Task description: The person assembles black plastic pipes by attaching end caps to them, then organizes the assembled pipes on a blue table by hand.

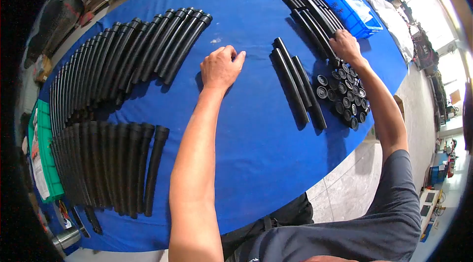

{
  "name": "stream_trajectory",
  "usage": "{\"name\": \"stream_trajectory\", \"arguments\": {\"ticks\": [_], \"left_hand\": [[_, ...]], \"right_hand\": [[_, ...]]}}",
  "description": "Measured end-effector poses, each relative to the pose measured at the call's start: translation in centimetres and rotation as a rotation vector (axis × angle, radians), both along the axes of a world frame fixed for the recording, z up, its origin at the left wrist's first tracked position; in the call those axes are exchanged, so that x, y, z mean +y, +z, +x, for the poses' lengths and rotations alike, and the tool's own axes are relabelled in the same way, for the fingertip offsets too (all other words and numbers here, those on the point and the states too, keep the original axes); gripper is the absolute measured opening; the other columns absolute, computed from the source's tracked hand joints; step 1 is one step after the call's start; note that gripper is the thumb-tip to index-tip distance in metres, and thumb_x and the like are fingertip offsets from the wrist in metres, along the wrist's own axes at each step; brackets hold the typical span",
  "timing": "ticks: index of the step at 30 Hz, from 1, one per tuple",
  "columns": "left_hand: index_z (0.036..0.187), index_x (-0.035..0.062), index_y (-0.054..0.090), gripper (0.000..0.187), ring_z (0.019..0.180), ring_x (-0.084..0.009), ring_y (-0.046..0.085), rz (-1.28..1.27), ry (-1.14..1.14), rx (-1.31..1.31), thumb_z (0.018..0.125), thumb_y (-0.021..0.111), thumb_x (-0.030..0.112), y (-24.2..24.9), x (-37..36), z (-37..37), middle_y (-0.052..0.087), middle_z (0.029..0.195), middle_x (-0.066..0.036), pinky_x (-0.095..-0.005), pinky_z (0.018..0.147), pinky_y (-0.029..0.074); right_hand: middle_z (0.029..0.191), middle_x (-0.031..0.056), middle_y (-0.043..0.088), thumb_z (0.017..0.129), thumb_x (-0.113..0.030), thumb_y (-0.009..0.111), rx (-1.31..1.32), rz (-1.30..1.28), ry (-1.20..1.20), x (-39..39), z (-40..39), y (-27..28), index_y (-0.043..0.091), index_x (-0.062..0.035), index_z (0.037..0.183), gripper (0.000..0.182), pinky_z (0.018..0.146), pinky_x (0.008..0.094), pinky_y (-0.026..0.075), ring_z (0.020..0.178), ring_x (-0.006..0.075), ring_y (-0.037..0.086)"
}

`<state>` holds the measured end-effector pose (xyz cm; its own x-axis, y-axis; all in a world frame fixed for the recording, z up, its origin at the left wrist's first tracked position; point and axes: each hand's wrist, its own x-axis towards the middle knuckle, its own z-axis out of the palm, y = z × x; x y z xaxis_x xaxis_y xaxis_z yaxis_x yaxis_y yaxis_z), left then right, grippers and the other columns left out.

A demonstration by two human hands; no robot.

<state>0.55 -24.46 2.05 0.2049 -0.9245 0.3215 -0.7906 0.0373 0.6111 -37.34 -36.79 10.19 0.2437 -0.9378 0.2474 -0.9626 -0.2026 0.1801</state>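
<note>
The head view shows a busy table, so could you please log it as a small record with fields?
surface: blue cloth
left hand: hand mid-table, fingers curled
right hand: hand at the far-right black tubes, grip unclear
left side: upper tube row, lower tube row
between: three separate tubes
parts: round black pieces, clustered
crates: blue crate, right; green crate, left
</note>
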Motion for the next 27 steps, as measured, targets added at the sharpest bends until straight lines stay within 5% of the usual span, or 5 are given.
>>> {"name": "stream_trajectory", "arguments": {"ticks": [8,12,19,27], "left_hand": [[0.085,0.0092,0.074,0.035,0.085,-0.0347,0.071,0.032,0.005,-0.005,0.089,0.07,0.044,0.3,0.1,0.0,0.074,0.09,-0.011,-0.0464,0.073,0.054],[0.087,0.0088,0.073,0.035,0.091,-0.0351,0.07,0.09,-0.017,0.013,0.09,0.068,0.043,0.5,0.0,0.0,0.074,0.095,-0.01,-0.0476,0.078,0.054],[0.087,0.0081,0.073,0.035,0.09,-0.0351,0.07,0.084,-0.018,0.017,0.09,0.068,0.042,0.7,0.2,0.0,0.074,0.095,-0.01,-0.0473,0.077,0.054],[0.088,0.0087,0.073,0.035,0.09,-0.0342,0.071,0.077,-0.01,-0.011,0.09,0.068,0.043,0.7,0.2,0.0,0.075,0.094,-0.009,-0.0467,0.076,0.054]], "right_hand": [[0.095,0.0301,0.07,0.081,-0.024,0.062,-0.019,0.16,0.068,2.1,4.1,-2.6,0.07,0.0065,0.084,0.032,0.085,0.052,0.056,0.092,0.0456,0.069],[0.096,0.0262,0.072,0.08,-0.024,0.068,-0.018,0.167,0.025,2.9,5.0,-1.1,0.066,0.0036,0.095,0.032,0.086,0.0505,0.056,0.093,0.0426,0.071],[0.107,0.0256,0.066,0.083,-0.055,0.075,-0.019,0.174,0.053,2.1,3.3,-0.1,0.058,0.0043,0.102,0.064,0.095,0.0458,0.051,0.108,0.0383,0.064],[0.108,0.0291,0.068,0.083,-0.066,0.07,-0.141,0.299,-0.128,-0.9,1.8,-1.1,0.066,0.0082,0.099,0.076,0.092,0.0473,0.051,0.107,0.039,0.066]]}}
